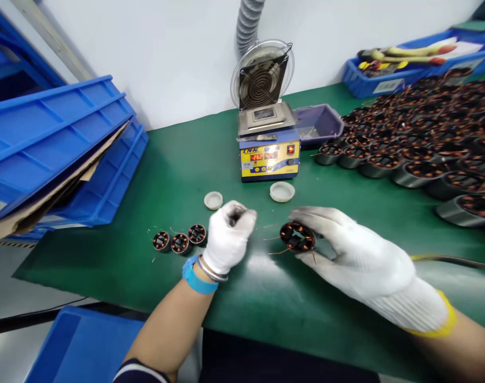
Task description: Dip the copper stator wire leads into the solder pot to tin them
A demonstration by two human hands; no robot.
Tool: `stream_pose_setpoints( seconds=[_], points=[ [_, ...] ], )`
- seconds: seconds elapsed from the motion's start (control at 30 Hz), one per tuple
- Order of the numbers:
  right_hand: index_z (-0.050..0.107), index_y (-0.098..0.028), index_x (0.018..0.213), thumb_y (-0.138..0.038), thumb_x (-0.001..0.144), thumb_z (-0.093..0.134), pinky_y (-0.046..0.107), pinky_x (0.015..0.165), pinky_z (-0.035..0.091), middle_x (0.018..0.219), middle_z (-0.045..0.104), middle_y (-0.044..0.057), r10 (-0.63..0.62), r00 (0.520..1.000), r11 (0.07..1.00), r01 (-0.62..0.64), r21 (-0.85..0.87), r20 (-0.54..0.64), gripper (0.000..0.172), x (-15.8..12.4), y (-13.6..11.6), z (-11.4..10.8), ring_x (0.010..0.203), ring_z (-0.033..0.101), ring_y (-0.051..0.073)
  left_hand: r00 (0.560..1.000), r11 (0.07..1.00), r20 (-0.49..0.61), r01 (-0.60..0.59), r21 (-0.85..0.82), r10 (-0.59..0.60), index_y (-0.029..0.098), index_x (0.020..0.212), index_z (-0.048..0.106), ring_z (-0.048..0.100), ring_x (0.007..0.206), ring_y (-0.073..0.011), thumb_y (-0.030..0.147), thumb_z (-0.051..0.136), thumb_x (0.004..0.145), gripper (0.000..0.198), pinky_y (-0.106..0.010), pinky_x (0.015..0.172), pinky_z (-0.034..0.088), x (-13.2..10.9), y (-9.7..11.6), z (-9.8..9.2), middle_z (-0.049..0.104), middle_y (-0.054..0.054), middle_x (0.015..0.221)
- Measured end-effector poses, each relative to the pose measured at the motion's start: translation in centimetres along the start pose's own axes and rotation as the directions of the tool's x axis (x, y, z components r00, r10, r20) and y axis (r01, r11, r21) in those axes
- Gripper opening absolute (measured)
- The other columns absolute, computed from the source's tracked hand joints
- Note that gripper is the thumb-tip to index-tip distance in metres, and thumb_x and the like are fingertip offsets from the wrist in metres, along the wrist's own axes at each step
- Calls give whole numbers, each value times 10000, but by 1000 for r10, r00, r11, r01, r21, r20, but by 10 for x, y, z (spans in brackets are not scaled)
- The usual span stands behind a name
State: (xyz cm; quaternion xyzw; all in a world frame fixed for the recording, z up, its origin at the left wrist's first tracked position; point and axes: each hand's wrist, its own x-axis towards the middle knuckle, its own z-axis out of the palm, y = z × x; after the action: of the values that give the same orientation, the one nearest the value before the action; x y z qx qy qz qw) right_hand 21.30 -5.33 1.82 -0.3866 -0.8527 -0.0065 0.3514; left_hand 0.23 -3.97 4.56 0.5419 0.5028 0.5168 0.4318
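My right hand [354, 255], in a white knit glove with a yellow cuff, grips a motor stator [297, 237] between thumb and fingers. Thin wire ends stick out from its left side. My gloved left hand [230, 234] is closed with the fingertips pressed together, just left of those wires; whatever they hold, if anything, is too small to make out. Beside the left wrist stand three more stators [180, 243] in a short row. Two shallow white dishes, one at left [213, 200] and one at right [282, 191], lie beyond the hands.
A yellow-and-blue solder pot [269, 159] with a fan above it stands at the back. Behind it is a purple tray [320, 125]. Many stators [418, 138] crowd the right side, before a blue tool bin [376, 82]. Blue crates [67, 149] lean at left on the green table [178, 159].
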Motion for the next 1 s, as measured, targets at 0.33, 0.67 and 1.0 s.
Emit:
stream_pose_setpoints(
  seconds=[0.33, 0.67, 1.0],
  points=[
    [522, -218, 1256, -209, 860, 545, 317, 827, 607, 1182, 658, 103, 55, 998, 997, -55, -52, -5, 397, 2, 2, -5, 1019, 691, 209, 845, 940, 432, 341, 18, -315, 179, 673, 553, 462, 452, -77, 417, 660, 787, 284, -217, 453, 338, -1, 0, 1, 566, 29, 587],
    [510, -200, 1167, -253, 861, 590, 324, 830, 586, 1076, 658, 103, 30, 999, 995, -28, -92, 17, 320, 8, 5, -9, 965, 681, 214, 970, 995, 235, 76, -69, -58, 193, 682, 514, 458, 579, -93, 318, 593, 856, 228, -230, 613, 415, 1, -15, 12, 513, 47, 615],
    [637, -138, 1244, -297, 853, 577, 347, 821, 548, 1120, 678, 140, 488, 818, 854, -376, -359, 304, 427, 61, 61, -10, 950, 690, 247, 968, 960, 249, -60, 274, -10, 223, 740, 573, 589, 731, -171, 358, 592, 868, 187, -293, 740, 460, 12, -46, 16, 664, -3, 746]
  ],
)
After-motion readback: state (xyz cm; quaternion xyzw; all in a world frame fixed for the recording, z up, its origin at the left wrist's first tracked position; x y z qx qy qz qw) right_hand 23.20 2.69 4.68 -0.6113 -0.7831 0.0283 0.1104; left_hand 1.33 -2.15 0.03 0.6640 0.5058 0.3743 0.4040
